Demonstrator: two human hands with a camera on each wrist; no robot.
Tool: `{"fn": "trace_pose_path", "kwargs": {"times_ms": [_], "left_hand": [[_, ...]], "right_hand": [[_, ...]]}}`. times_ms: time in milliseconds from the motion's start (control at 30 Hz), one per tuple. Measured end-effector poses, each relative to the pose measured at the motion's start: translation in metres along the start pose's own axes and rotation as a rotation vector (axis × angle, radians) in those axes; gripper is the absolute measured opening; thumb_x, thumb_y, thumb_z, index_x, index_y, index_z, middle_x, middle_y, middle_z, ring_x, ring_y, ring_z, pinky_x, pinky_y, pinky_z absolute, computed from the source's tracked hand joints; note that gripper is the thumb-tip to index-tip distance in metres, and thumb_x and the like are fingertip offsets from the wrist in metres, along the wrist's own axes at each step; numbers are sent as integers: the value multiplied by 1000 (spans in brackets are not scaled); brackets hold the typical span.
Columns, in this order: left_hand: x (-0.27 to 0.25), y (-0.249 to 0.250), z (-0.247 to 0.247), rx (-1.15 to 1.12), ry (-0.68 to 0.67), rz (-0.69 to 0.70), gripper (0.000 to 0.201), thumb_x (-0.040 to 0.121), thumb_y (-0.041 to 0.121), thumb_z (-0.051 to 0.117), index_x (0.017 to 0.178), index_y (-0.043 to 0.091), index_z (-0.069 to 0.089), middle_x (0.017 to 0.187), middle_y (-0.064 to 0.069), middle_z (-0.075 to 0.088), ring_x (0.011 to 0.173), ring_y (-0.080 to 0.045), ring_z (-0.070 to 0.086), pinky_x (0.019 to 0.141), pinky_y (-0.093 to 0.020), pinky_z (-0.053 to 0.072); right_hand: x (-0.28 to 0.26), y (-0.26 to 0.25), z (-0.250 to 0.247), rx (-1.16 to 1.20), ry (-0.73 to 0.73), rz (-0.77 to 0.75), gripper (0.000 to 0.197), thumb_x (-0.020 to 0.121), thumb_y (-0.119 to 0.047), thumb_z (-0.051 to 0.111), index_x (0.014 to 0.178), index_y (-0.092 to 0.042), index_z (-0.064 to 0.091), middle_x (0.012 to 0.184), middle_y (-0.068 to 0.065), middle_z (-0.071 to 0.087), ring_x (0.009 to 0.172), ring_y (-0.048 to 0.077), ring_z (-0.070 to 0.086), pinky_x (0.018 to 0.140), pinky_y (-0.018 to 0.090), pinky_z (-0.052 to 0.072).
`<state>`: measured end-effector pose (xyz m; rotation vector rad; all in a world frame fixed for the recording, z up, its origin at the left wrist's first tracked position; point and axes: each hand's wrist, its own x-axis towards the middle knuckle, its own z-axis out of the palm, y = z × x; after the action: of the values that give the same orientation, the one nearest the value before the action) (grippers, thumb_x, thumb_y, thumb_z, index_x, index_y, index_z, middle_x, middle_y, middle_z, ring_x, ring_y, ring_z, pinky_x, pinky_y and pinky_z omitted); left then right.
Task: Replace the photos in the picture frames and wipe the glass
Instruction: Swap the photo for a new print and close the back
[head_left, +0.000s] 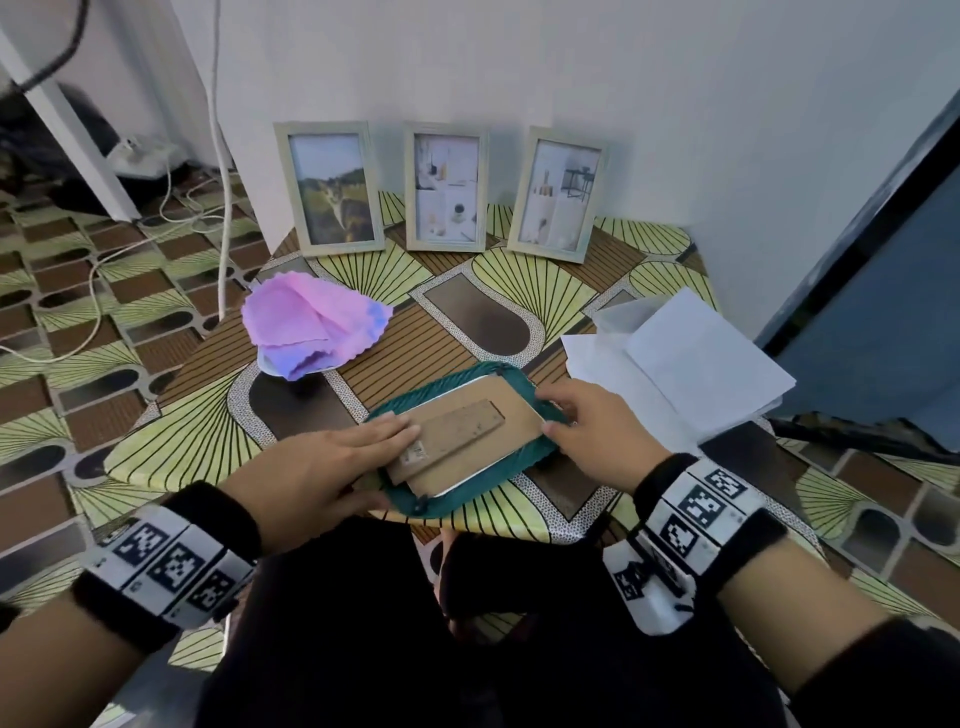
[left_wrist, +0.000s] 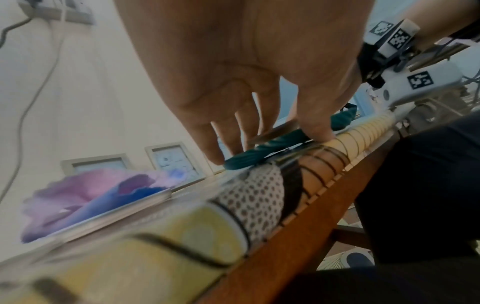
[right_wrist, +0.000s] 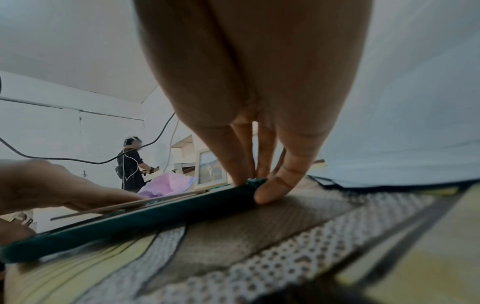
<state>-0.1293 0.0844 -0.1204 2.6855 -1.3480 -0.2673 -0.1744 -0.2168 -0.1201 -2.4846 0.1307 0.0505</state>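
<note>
A green picture frame (head_left: 467, 496) lies face down near the table's front edge, its brown backing board (head_left: 498, 415) and flat stand strip (head_left: 462, 426) facing up. My left hand (head_left: 395, 462) rests on the backing's left end with straight fingers, thumb along the frame's near edge. My right hand (head_left: 553, 413) pinches the frame's right end, fingers on top and thumb at the near side. In the right wrist view the right hand (right_wrist: 254, 183) grips the green rim (right_wrist: 155, 214). In the left wrist view the left hand's fingertips (left_wrist: 218, 158) touch the green frame (left_wrist: 244, 160).
Three pale frames (head_left: 332, 189) (head_left: 447, 189) (head_left: 556, 195) with photos stand against the wall at the back. A pink and purple cloth (head_left: 311, 325) lies at the left, white paper sheets (head_left: 685, 358) at the right. Cables run over the floor at the left. A person (right_wrist: 131, 164) stands far off.
</note>
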Motion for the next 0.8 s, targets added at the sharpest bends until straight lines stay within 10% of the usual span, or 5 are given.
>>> {"fn": "trace_pose_path", "kwargs": {"times_ms": [167,433,633,800], "left_hand": [[-10,7,3,-414,176,69,55,95,41,55,147,34,39,151,21,40,138,4,36,113,-17,30],[8,11,7,-1082,471,-51,32,101,24,48,132,26,56,118,-8,69,112,-25,65,92,-35,55],[27,11,8,-1325,619,-366,39,100,11,51,123,42,54,98,-11,75,79,-30,74,66,-45,61],[28,-4,15,-1067,556,-516,37,85,8,74,115,27,64,101,-13,71,81,-26,73,73,-44,61]], "right_hand": [[-15,-3,-11,497,242,106,37,99,-41,51,86,-17,76,83,3,70,81,21,66,78,49,59],[-11,-21,-17,775,108,91,32,101,-52,37,118,-44,62,116,-15,67,114,5,60,94,36,51],[15,-21,-9,734,-94,213,56,99,-58,35,147,-28,42,145,-5,51,129,20,51,105,51,45],[29,-17,-13,480,-41,185,24,90,-21,66,108,-5,66,117,4,67,88,9,66,78,22,51]]}}
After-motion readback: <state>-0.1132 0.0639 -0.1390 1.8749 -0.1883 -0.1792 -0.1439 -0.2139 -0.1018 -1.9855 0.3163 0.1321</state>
